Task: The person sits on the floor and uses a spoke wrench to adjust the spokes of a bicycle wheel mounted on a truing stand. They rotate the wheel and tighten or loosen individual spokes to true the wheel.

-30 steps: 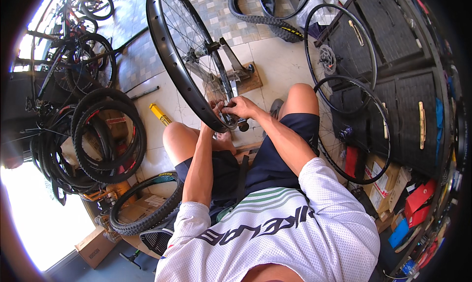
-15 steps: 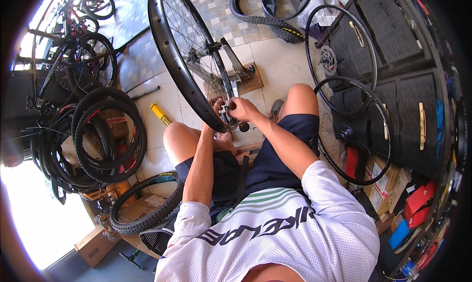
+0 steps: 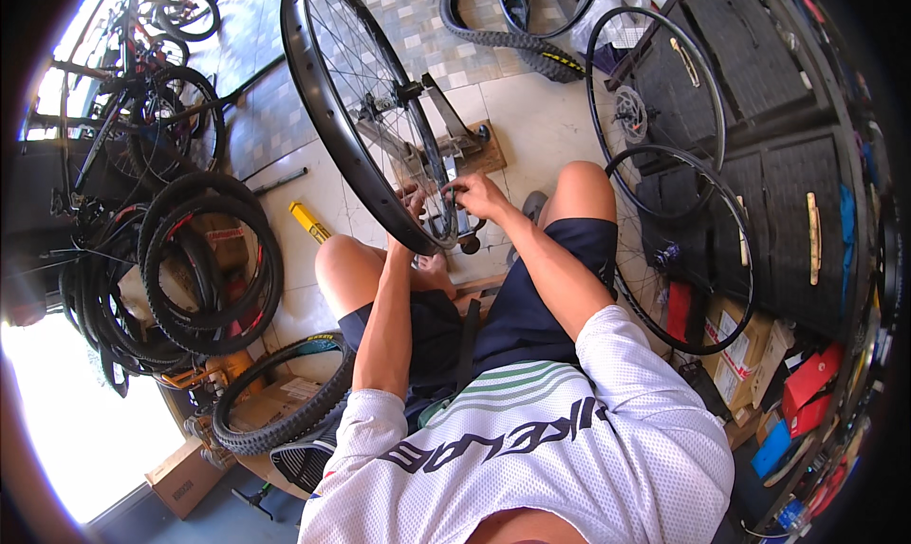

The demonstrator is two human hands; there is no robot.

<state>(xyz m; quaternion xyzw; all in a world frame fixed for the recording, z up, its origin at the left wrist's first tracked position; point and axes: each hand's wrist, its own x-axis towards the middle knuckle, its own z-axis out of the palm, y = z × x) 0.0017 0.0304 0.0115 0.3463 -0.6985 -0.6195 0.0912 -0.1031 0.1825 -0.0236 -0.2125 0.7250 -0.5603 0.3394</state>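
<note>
I could see the right hand [image 3: 482, 198] with its thumb and fingertips drawn in beside the near, lower stretch of the bike wheel [image 3: 325, 108], but I could not tell whether they pinched anything. The left hand [image 3: 410, 201] had its fingers bent among the spokes on the other side, partly hidden, and I could not tell whether they gripped one.

The wheel stood upright on a metal stand [image 3: 446, 112] just ahead of the person's knees, its hub at the stand's arm, the wooden base [image 3: 489, 153] on the floor. I judged it light for its size and stiff around the wide, bare rim, whose smooth black face looked slippery to sweaty fingers. The spokes seemed thin and springy, the easiest part to bend, so I would have taken hold by both edges of the rim, minding that it could turn on its axle.

Farther out, on the right, the black cabinet [image 3: 773, 188] had its fronts shut, hiding whatever was inside. Near its foot I made out a cardboard box [image 3: 745, 359] and a red box [image 3: 811, 392], contents not visible. A white plastic bag [image 3: 612, 13] lay at the top, its load unclear. At lower left sat another brown carton [image 3: 185, 478].
</note>
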